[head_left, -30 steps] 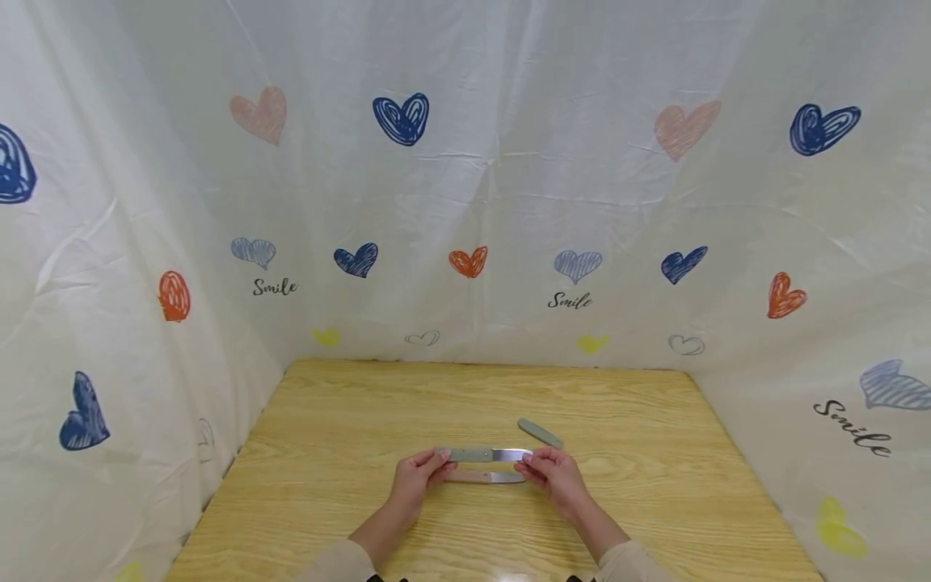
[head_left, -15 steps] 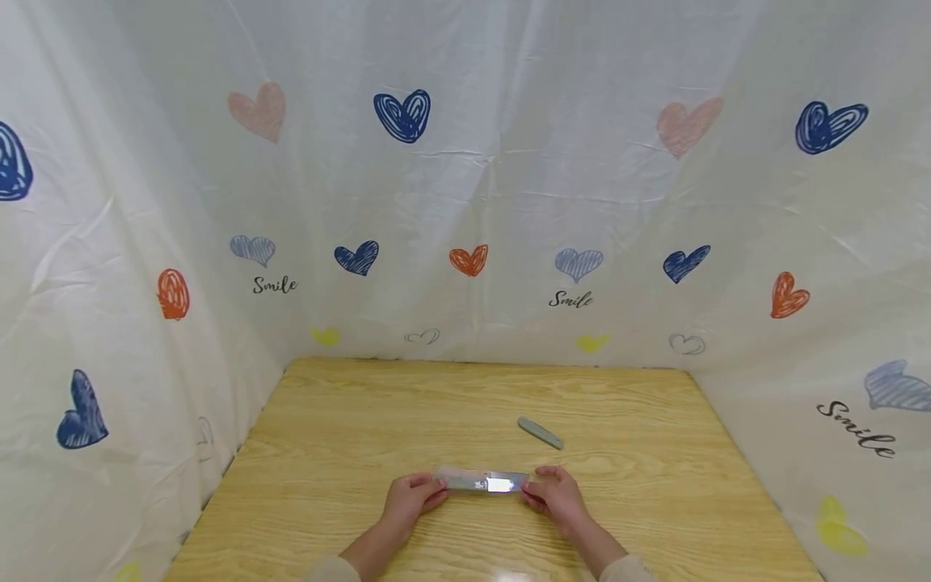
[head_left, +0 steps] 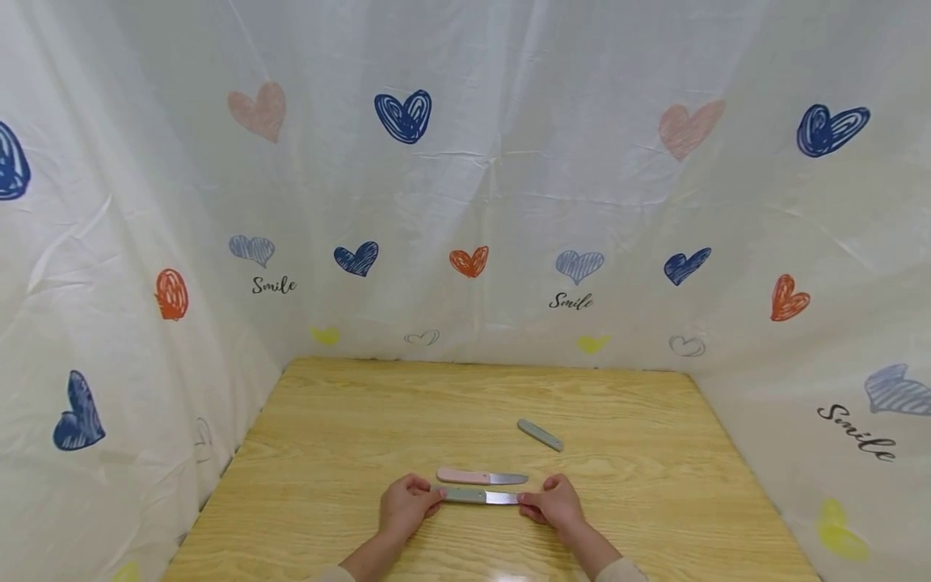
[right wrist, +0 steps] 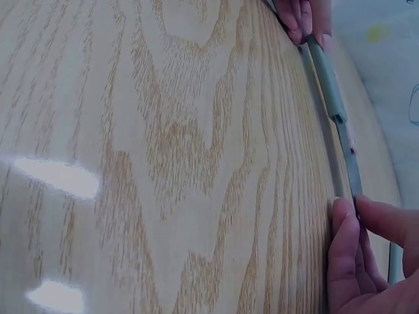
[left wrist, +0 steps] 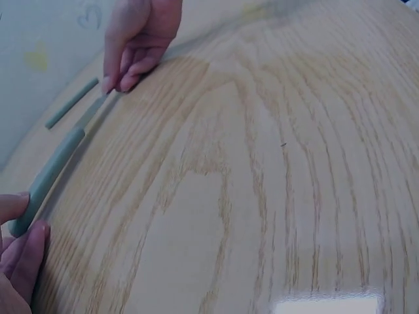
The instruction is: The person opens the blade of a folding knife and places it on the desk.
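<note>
A green-handled knife [head_left: 465, 495] lies crosswise between my hands, its blade pointing right. My left hand [head_left: 409, 505] pinches the handle's end between thumb and fingers; the left wrist view shows that handle [left wrist: 52, 173] with a dark shadow along it. The tip of the blade [right wrist: 350, 163] is pinched by my right hand [head_left: 556, 503]. Just beyond, a pink-handled knife [head_left: 465, 476] rests on the table, nearly parallel, blade also to the right. Whether the green knife touches the table I cannot tell.
A slim green piece [head_left: 540, 434], rounded like a knife handle with no blade showing, lies slanted farther back on the wood-grain table [head_left: 349, 404]. A white curtain [head_left: 494, 186] printed with hearts stands behind the table and along both sides.
Both hands have brought the green-handled knife toward the body, passing over the pink-handled knife, which shows again beyond it. The slim green piece has stayed put.
</note>
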### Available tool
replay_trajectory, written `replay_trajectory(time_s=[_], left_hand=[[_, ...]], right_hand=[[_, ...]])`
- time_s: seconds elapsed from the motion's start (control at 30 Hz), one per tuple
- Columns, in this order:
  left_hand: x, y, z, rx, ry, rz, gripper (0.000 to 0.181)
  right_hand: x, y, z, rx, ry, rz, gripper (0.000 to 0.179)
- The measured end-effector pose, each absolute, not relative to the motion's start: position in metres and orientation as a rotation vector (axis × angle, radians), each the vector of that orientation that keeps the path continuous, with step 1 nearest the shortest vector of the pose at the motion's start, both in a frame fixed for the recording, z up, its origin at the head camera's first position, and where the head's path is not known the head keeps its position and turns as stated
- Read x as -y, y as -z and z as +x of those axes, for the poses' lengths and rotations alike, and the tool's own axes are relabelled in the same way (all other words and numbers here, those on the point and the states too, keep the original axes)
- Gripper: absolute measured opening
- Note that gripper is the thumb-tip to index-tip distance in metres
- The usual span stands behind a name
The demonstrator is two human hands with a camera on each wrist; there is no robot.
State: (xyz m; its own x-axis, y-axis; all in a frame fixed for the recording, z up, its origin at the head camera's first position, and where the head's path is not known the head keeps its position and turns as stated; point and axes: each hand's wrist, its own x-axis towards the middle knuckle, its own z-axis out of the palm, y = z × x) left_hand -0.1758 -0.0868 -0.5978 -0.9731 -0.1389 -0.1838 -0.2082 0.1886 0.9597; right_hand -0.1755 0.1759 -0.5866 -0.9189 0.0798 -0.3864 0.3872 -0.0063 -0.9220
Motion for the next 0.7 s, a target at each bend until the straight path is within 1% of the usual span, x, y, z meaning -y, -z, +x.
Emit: replay_trajectory(time_s=[0.13,0.43,0.7], left_hand=[[0.0885,0.5988,-0.1771,-2.492,-1.834,-0.311,0.029],[0.0898,0.6011,-0.1783,-2.534,-1.805,-0.306,0.03],[0.089,0.6029,-0.1765,-2.581,-1.738,-0.316,0.029]], right_hand=[[-0.175,0.5847,-0.1751,-2.108,1.959,0.538,0.056],[-0.1723,0.5824,-0.1749,-2.226,1.878,0.528,0.051],[-0.1728,0.5858,-0.1729,-2.231,1.886,0.511,0.051]])
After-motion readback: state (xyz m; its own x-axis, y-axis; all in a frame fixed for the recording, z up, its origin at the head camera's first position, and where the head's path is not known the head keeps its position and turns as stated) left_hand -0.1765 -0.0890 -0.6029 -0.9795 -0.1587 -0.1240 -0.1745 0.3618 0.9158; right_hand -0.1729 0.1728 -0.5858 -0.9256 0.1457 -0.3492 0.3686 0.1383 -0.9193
